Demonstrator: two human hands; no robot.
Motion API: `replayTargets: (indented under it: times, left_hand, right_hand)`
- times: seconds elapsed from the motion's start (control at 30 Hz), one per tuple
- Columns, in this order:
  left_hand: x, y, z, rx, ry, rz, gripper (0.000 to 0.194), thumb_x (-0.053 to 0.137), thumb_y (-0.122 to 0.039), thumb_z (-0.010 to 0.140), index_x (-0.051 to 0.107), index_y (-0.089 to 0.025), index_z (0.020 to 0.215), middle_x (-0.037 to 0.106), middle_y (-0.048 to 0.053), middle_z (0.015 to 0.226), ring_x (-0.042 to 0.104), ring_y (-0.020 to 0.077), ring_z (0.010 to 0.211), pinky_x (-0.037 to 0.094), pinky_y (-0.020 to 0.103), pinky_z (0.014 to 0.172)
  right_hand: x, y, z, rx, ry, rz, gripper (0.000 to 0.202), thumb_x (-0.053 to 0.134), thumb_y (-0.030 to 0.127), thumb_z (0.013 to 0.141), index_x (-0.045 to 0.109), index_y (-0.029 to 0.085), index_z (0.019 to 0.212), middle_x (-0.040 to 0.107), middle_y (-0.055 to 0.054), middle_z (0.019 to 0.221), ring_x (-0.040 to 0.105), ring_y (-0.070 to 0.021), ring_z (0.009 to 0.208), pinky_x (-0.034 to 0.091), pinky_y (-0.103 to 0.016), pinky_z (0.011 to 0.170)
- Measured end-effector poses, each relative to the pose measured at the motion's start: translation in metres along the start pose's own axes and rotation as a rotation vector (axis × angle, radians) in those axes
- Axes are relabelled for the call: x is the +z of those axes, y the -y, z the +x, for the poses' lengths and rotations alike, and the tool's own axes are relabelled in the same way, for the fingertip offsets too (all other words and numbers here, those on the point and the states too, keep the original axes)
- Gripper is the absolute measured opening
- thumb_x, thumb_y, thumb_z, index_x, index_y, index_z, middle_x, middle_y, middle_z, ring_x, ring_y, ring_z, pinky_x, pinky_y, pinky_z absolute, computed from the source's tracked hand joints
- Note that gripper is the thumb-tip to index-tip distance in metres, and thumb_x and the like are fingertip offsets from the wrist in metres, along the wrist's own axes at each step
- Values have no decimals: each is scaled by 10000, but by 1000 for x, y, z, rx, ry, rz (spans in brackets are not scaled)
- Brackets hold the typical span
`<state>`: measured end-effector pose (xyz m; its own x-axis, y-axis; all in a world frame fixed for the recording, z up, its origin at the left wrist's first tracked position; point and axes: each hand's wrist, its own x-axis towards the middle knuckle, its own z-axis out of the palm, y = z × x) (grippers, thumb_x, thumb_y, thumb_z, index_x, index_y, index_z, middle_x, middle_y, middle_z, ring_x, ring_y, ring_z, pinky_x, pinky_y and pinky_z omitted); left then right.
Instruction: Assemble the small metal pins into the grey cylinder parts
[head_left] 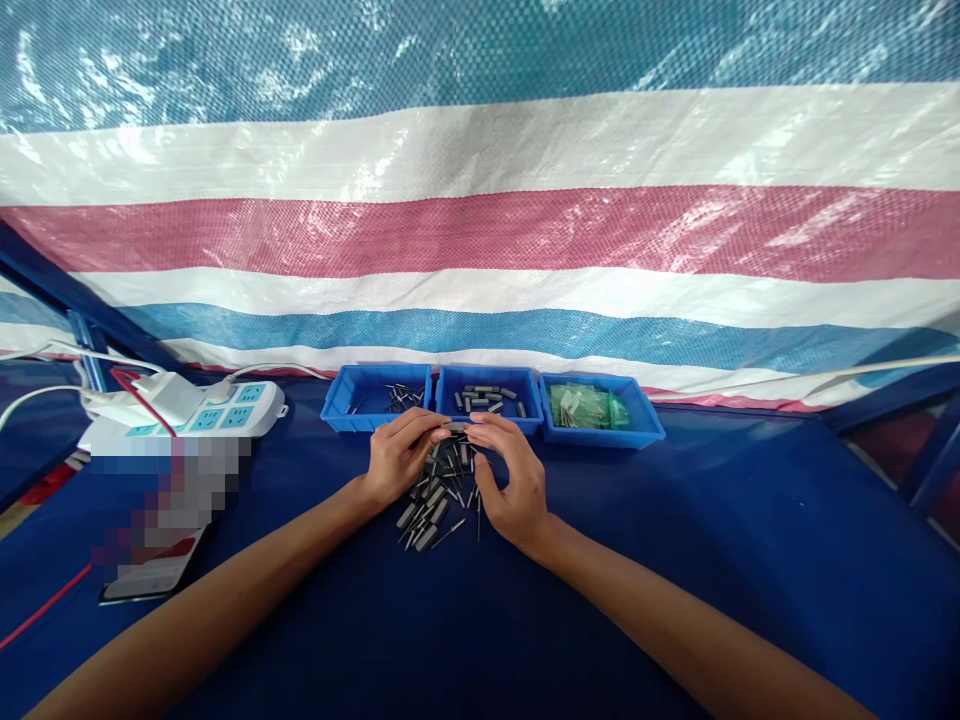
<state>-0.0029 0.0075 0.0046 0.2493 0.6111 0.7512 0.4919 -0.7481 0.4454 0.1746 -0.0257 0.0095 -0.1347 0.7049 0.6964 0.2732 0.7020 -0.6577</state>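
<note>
At the centre of the frame, a small grey piece [455, 427] sits between the fingertips of both hands. The left hand [399, 455] seems to pinch one end; the right hand [517, 480] curves round the other, thumb apart, its grip impossible to tell. A slight slip could drop it into the loose pile [439, 510] below, or bounce it into the middle blue bin [517, 378] just behind.

Single view, from my head. Looks forward and down over the table [720, 560] at my left hand [396, 462] and right hand [519, 492], near; sheet [480, 235] fills upper half.
</note>
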Motion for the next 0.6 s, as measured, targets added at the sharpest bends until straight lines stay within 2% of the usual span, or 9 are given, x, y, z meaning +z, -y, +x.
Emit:
replayTargets:
  times: [0.13, 0.33, 0.47, 0.6]
  left_hand:
    - [0, 0, -1, 5, 24, -3, 118, 605, -138, 850, 644, -144, 961, 673, 46, 844, 626, 121, 772, 495, 221, 698]
    - [1, 2, -3, 69, 57, -6, 83, 595, -160, 860, 646, -147, 924, 677, 39, 808, 627, 112, 732, 494, 210, 673]
    - [0, 3, -3, 80, 64, -7, 75, 585, -187, 869, 645, -144, 882, 667, 32, 767, 619, 105, 686, 491, 204, 642]
    - [-1, 3, -3, 108, 87, 1, 94, 587, -197, 870, 649, -145, 916, 680, 42, 802, 642, 113, 721, 498, 203, 650]
  right_hand:
    - [1, 0, 3, 25, -22, -26, 271, 462, 94, 872, 587, 194, 1090, 608, -105, 1128, 565, -221, 1098, 488, -408, 939]
    - [4, -5, 3, 98, -2, -35, 223, 526, 154, 883, 637, 205, 1070, 641, -68, 977, 621, -166, 847, 525, -313, 781]
    - [5, -7, 2, 132, 21, -28, 179, 527, 184, 894, 651, 200, 1022, 655, -61, 934, 616, -161, 817, 517, -293, 736]
    - [5, -6, 3, 160, 47, -28, 155, 512, 190, 904, 653, 186, 967, 653, -57, 888, 609, -159, 789, 503, -284, 726]
